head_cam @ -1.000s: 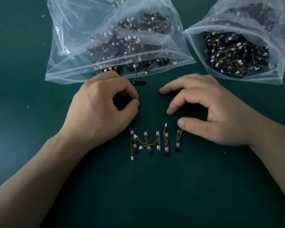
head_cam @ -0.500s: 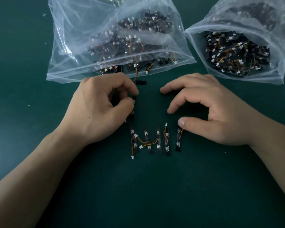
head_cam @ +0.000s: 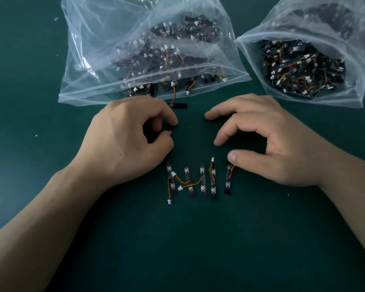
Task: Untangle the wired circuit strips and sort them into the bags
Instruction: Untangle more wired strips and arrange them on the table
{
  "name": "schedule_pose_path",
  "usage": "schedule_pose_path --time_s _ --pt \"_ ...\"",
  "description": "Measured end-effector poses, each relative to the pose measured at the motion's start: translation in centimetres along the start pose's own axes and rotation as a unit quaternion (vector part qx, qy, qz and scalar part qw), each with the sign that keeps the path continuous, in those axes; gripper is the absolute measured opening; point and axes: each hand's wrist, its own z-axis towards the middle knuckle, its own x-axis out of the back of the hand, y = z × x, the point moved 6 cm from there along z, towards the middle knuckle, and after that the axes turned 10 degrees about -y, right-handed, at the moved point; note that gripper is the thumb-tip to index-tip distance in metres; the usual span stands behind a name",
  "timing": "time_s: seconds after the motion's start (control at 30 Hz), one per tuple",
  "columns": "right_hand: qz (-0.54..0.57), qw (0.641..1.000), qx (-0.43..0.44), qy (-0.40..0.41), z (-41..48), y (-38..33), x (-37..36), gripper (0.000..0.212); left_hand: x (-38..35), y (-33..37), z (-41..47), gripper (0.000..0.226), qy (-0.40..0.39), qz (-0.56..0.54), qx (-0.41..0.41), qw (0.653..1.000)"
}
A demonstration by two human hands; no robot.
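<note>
Pinching one circuit strip point(head_cam: 170, 131) between thumb and forefinger, my left hand point(head_cam: 126, 142) holds it just beyond the row of strips point(head_cam: 202, 180) on the surface point(head_cam: 198, 249). Judged light and stiff; grip board edges, not thin wires. My right hand point(head_cam: 278, 144) is loosely arched, empty.

The left hand point(head_cam: 124, 140) pinches a circuit strip point(head_cam: 170, 131) above a row of strips point(head_cam: 198, 180) on the green table point(head_cam: 198, 249). The right hand point(head_cam: 268, 140) hovers with its fingers curved, its thumb touching the rightmost strip point(head_cam: 228, 179). Two clear bags point(head_cam: 105, 60) hold more strips.

A dark green tabletop point(head_cam: 30, 102) fills the view; evenly lit, lightly speckled.
</note>
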Motion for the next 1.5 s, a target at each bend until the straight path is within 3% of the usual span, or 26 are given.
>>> schedule_pose_path --time_s 0.27,0.5,0.8,0.9,1.0,1.2,1.37,1.5 --pt "0.001 1.000 -0.003 0.002 0.0 0.1 0.0 0.023 0.2 -0.2 -0.1 0.026 0.035 -0.008 -0.009 0.999" --pt "-0.003 1.000 0.000 0.012 0.0 0.2 -0.1 0.020 0.0 -0.8 0.0 0.033 0.059 0.007 0.035 0.998" --pt "-0.009 0.992 -0.032 0.120 1.0 0.4 0.4 0.015 -0.1 -0.4 0.1 0.030 0.038 -0.006 0.005 0.999" --pt "-0.037 0.981 -0.078 0.172 2.7 0.6 0.7 0.018 0.0 -0.3 0.1 0.030 0.032 -0.023 0.009 0.999" --pt "-0.075 0.976 -0.113 0.172 4.5 0.7 0.6 0.024 0.1 -0.1 0.1 0.032 0.022 -0.032 0.009 0.999" --pt "-0.022 0.982 -0.102 0.158 6.8 0.7 1.1 0.007 0.1 -0.2 0.1 0.030 0.007 -0.058 0.007 0.998" --pt "0.017 0.984 -0.031 0.175 5.3 0.1 1.3 0.017 0.1 -0.4 0.1 0.025 0.011 -0.071 -0.004 0.997" --pt "-0.012 0.985 0.003 0.173 4.0 -0.2 1.3 0.020 0.1 -0.6 0.1 0.022 0.004 -0.093 0.003 0.996"
